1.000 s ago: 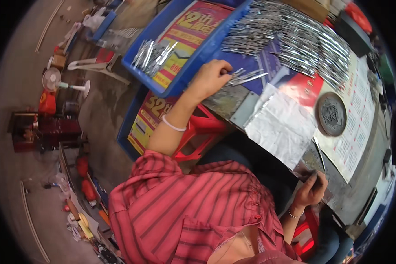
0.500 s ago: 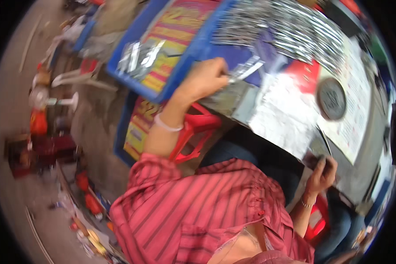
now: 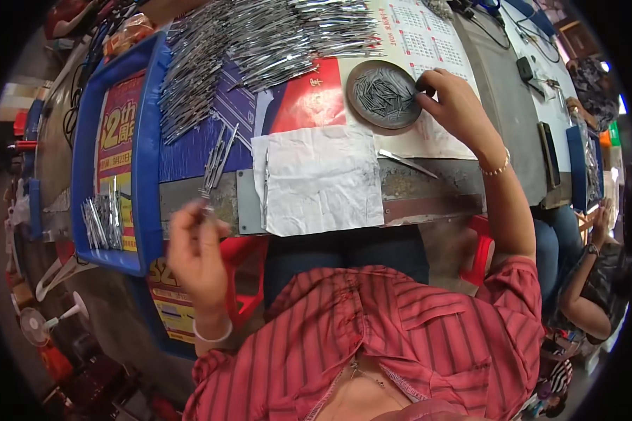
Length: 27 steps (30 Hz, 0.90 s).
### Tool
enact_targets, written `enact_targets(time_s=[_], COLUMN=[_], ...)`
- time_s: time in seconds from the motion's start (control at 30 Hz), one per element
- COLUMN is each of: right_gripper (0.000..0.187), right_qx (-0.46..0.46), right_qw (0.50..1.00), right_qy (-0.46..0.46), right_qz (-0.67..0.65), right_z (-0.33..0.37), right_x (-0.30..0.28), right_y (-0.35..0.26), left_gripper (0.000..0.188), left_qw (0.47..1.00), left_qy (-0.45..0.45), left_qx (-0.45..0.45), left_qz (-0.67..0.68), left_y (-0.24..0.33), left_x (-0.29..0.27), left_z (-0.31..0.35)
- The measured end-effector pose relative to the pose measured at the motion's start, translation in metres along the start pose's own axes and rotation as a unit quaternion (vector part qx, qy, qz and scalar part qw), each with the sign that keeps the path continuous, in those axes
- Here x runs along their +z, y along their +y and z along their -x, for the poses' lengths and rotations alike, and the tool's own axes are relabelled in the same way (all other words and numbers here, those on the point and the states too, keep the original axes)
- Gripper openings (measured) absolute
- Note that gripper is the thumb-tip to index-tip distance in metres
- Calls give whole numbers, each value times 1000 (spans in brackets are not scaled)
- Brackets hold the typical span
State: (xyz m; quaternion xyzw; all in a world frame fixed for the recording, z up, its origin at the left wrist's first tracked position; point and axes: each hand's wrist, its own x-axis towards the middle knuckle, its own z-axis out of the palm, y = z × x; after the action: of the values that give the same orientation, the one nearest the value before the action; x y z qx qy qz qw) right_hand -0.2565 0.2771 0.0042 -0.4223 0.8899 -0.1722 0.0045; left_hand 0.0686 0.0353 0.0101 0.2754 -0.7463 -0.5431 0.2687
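Note:
A round dark dish (image 3: pixel 352 105) holds a heap of small grey metal pins (image 3: pixel 384 94). At its right rim is my right hand (image 3: pixel 453 105), thumb and forefinger pinched together; what they hold is too small to make out. My left hand (image 3: pixel 198 256), blurred by motion, is at the table's front edge, just below a few silver tweezers (image 3: pixel 220 156). Its fingers are too smeared to show whether they hold anything. Between the hands lies a creased white cloth (image 3: pixel 323 179). A single pair of tweezers (image 3: pixel 407 163) rests to the cloth's right.
Dense rows of silver tweezers (image 3: pixel 260 42) cover the table's far side. On the left stands a blue tray (image 3: pixel 147 154) with a bundle of tweezers (image 3: pixel 105 223) inside. A red stool (image 3: pixel 244 274) is below the table edge. Another person's arm (image 3: pixel 586 295) shows at far right.
The view has turned, shifting the table leftward. My left hand has drawn back from beside the silver strips near the tray. My right hand has moved from the table's near edge to the dish.

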Motion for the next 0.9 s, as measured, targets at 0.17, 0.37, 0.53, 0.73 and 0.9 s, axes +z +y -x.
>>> enact_targets(time_s=[0.17, 0.37, 0.53, 0.73, 0.9], right_gripper=[13, 13, 11, 13, 16], right_qx=[-4, -73, -74, -55, -45], right_qw=[985, 974, 965, 977, 976], right_qy=[-74, -99, -147, -149, -186], right_qz=[156, 191, 203, 141, 105], right_z=[-31, -47, -55, -58, -62], right_x=[9, 14, 14, 12, 17], right_y=[-12, -9, -9, -12, -13], left_gripper=[18, 19, 20, 19, 19], left_qw=[988, 972, 960, 941, 930], left_qy=[-121, -205, -248, -292, -311], left_qx=[-50, -27, -6, -23, -67], left_qz=[86, 111, 131, 168, 186], left_y=[1, 1, 0, -5, -5], left_x=[26, 44, 52, 60, 62], left_z=[29, 27, 22, 21, 22])
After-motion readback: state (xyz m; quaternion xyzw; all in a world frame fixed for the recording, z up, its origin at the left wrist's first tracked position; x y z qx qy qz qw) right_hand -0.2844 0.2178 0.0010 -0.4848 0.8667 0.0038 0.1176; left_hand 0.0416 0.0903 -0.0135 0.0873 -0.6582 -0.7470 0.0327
